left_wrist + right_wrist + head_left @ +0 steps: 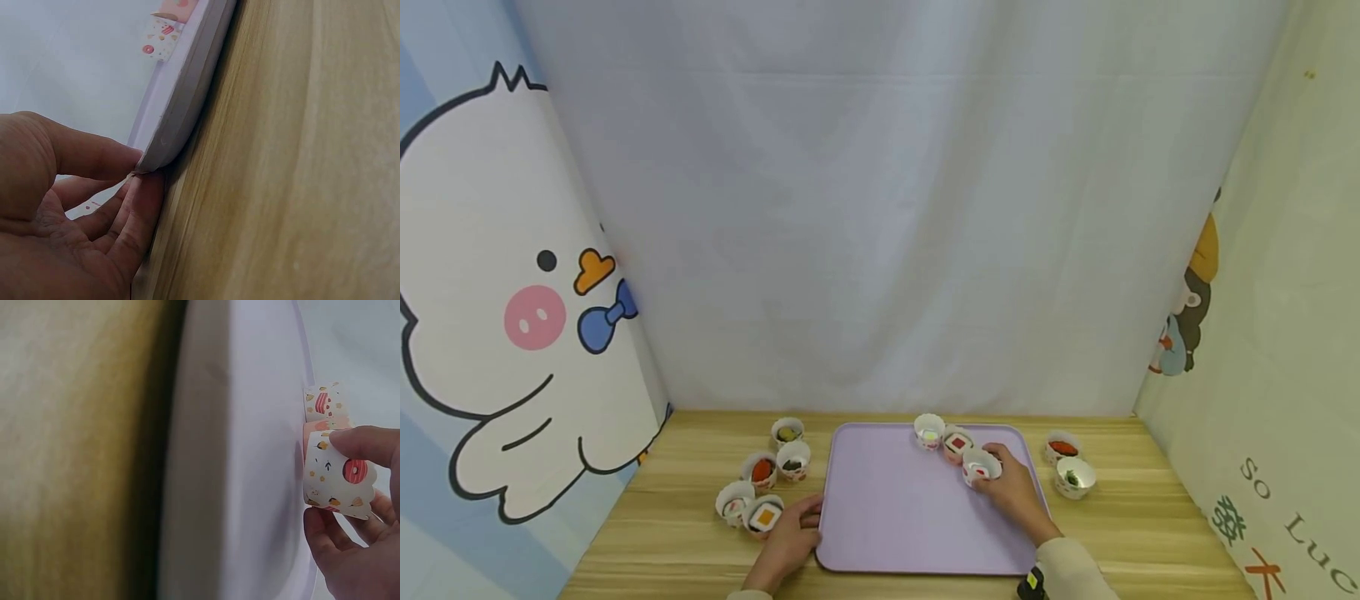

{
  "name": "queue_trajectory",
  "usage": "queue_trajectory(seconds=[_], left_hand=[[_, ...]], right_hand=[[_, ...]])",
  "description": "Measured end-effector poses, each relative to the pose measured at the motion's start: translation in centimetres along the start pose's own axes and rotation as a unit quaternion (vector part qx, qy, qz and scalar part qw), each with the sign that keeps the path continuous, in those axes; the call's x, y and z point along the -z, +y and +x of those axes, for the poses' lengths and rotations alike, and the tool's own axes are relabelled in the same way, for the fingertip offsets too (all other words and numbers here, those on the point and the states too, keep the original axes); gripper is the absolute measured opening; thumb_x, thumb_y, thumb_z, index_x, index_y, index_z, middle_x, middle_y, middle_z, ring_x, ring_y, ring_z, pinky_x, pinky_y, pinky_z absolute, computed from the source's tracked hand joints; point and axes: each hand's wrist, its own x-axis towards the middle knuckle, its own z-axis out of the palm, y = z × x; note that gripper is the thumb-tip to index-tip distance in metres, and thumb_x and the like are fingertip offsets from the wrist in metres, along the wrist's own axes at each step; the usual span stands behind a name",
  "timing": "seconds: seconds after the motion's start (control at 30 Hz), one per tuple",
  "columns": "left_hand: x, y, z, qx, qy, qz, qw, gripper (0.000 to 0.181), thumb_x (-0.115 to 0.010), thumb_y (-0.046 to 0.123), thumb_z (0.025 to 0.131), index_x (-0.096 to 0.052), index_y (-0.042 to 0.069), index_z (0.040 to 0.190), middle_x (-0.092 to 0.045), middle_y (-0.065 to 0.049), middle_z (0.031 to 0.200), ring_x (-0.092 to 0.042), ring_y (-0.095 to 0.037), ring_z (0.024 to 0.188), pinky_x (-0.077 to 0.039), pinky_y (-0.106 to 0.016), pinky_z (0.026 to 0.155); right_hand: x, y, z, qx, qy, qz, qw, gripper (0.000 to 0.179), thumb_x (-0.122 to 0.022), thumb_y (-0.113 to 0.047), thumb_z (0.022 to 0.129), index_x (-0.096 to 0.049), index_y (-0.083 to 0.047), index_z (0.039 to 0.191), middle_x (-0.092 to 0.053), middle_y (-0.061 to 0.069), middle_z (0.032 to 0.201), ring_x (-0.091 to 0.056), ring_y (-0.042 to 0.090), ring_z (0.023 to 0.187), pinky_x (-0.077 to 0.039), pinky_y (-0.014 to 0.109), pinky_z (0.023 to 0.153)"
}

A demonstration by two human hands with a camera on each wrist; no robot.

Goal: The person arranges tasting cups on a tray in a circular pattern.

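A lilac tray [910, 525] lies on the wooden table. My left hand [790, 533] is at its left side; in the left wrist view the thumb [100, 153] and fingers pinch the tray's rim. Over the tray's right part, my right hand [1017, 492] grips a small white paper cup [981, 467] with a red bit inside. Pink doughnut prints show on that cup [337, 474] in the right wrist view. Close behind it on the tray are a cup with a white and red square piece [957, 446] and a cup with something pale green [929, 433].
Left of the tray stand several cups with contents, among them one with a red filling [762, 471] and one with a white and orange square [765, 518]. To the right are two cups, one red-filled [1063, 447], one holding green bits [1075, 479]. A curtain [880, 250] hangs behind.
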Motion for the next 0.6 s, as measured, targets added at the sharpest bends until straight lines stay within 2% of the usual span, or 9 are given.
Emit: queue_trajectory(seconds=[0.27,0.6], left_hand=[[-0.02,0.05,0.06,0.008,0.003,-0.005,0.9999,0.063,-0.056,-0.014,0.070,-0.048,-0.017,0.133,-0.062,-0.029,0.119,-0.064,-0.036,0.106,-0.057,-0.038,0.082],[-0.15,-0.11,0.12,0.010,0.004,-0.007,0.9999,0.063,-0.055,-0.014,0.070,-0.048,-0.017,0.132,-0.062,-0.029,0.119,-0.064,-0.035,0.105,-0.057,-0.038,0.081]], right_hand=[[-0.22,0.48,-0.03,-0.001,-0.004,-0.008,1.0000,0.062,-0.079,-0.007,0.070,-0.057,-0.006,0.128,-0.063,0.022,0.125,-0.060,0.032,0.108,-0.049,0.047,0.086],[-0.23,0.77,-0.01,0.020,-0.012,-0.009,0.9997,0.072,-0.078,-0.001,0.068,-0.050,-0.001,0.134,-0.063,0.023,0.122,-0.061,0.032,0.105,-0.050,0.045,0.084]])
